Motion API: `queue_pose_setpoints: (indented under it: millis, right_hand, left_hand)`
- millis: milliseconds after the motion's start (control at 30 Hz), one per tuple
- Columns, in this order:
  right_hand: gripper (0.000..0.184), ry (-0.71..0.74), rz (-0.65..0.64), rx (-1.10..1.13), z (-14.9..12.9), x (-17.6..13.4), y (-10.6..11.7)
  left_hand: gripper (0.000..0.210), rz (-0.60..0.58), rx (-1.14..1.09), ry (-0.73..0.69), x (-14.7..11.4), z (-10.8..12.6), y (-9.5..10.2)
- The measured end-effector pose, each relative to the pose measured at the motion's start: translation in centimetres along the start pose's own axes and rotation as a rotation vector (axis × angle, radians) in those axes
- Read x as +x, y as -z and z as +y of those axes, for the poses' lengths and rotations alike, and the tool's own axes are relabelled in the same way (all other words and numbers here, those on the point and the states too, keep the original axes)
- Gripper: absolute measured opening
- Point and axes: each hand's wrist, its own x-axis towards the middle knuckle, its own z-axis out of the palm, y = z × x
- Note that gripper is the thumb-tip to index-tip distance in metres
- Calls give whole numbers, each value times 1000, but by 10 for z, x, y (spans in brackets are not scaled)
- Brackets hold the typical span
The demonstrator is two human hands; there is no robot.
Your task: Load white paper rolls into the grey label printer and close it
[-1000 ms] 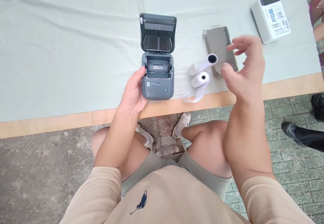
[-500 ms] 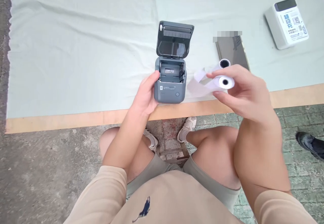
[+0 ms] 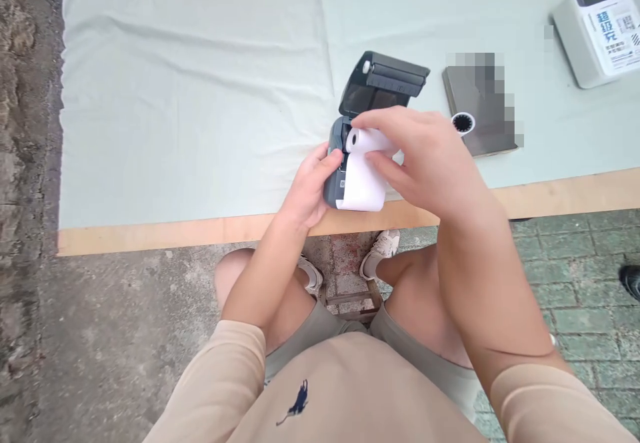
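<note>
A small dark grey label printer (image 3: 332,186) is tilted in my left hand (image 3: 313,186), whose thumb lies along its near side edge. The printer's lid (image 3: 373,86) stands open on its hinge. My right hand (image 3: 425,156) pinches a white paper roll (image 3: 367,141) between thumb and fingers, right at the printer's open compartment. A loose strip of paper hangs from the roll over the printer's front face. Whether the roll touches the compartment floor is hidden by the hand and paper.
Right of the printer lies a dark flat box (image 3: 483,106), partly pixelated, with a round white roll or core (image 3: 463,123) at its near edge. A white box-shaped device (image 3: 595,36) stands at the far right. Pale cloth (image 3: 200,116) covers the table; its wooden edge (image 3: 165,237) faces me.
My right hand has carried the paper roll left, from beside the printer to its open compartment. The printer has turned and tilted in my left hand. The view has shifted a little.
</note>
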Motion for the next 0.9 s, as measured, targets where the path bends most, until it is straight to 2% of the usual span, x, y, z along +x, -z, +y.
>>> queue_pose_setpoints:
  millis: [133,233,367,533,600,667,733,800,900]
  right_hand:
    - [30,-81,-25,-38,1,4,-10]
    - [22,-119,12,-54,2,5,-14]
    - [7,27,111,-22,3,-4,-9]
    - [12,128,24,-78,4,-14,-10]
    - [12,115,125,-11,6,-13,-11]
    - [11,59,312,100,8,-9,-11]
    - [33,-8,422,207,10,-5,-11]
    - [48,-36,383,293,10,-2,-13]
    - [37,-25,322,422,10,0,-20]
  left_hand:
    - [26,25,-8,-14,-1,-1,-1]
    - [21,53,-61,-35,0,-3,-2]
    - [21,92,-127,-46,2,-4,-2]
    - [23,45,-102,-34,0,-3,3]
    - [29,45,-51,-19,-1,-3,5]
    - [35,46,-23,-3,-3,-4,8]
    - [37,18,-14,0,-3,-4,9]
    - [34,-7,-31,-3,-2,-4,9]
    - [23,0,-101,-13,-2,-3,8]
